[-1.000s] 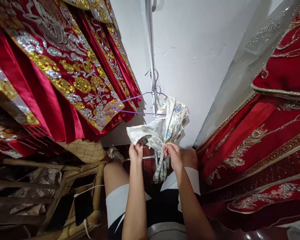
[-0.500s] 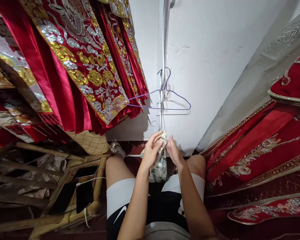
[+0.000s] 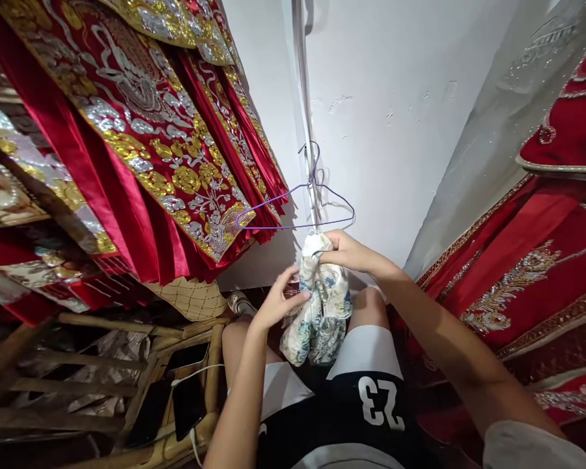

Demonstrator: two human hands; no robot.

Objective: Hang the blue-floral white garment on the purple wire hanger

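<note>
A white cloth with a blue, green and yellow floral pattern (image 3: 334,293) hangs bunched between my knees, at the lower end of a pale vertical strip (image 3: 301,85). My right hand (image 3: 342,251) grips the bunched upper part of this cloth from the right, its fingertips partly hidden in the folds. To the left, my left hand (image 3: 279,299) has its thumb and fingers apart, the thumb tip against the cloth's edge. Just above both hands is a purple wire hanger (image 3: 339,195) with no garment on it.
Red garments with gold and silver sequins (image 3: 185,176) hang at the left. More red embroidered fabric (image 3: 469,286) fills the right side. A bamboo chair (image 3: 215,365) holding phones (image 3: 188,404) and a white cable stands at lower left. A white wall (image 3: 381,78) rises ahead.
The cloth has spread into fuller, looser folds and sits higher. My right hand has moved up onto its top, and my left hand has come away to the left with fingers apart.
</note>
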